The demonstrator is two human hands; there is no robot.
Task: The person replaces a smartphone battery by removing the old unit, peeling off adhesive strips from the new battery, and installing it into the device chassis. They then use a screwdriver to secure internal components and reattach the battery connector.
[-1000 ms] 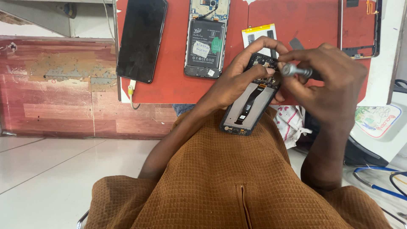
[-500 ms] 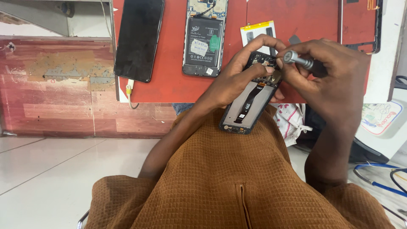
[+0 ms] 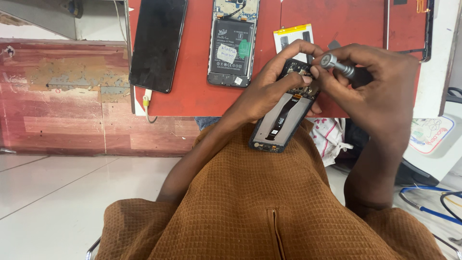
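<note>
Both hands share the grip on the work: the left hand wraps closed around the upper end of the opened dark phone frame with its black ribbon cable, holding it tilted above the person's lap, just below the near edge of the red mat on the desk, and the right hand pinches a small silver-handled precision screwdriver in closed fingers, its tip down among the parts at the frame's upper end, where fingers hide the exact spot. Judging from that, the phone is already open with its insides bare, and the work at its upper end looks unfinished. On the red mat, beyond the held frame, lies a second opened phone showing its dark battery; further left of that, a black glass screen panel rests face up, and a small yellow-edged white card lies just beyond the fingertips
</note>
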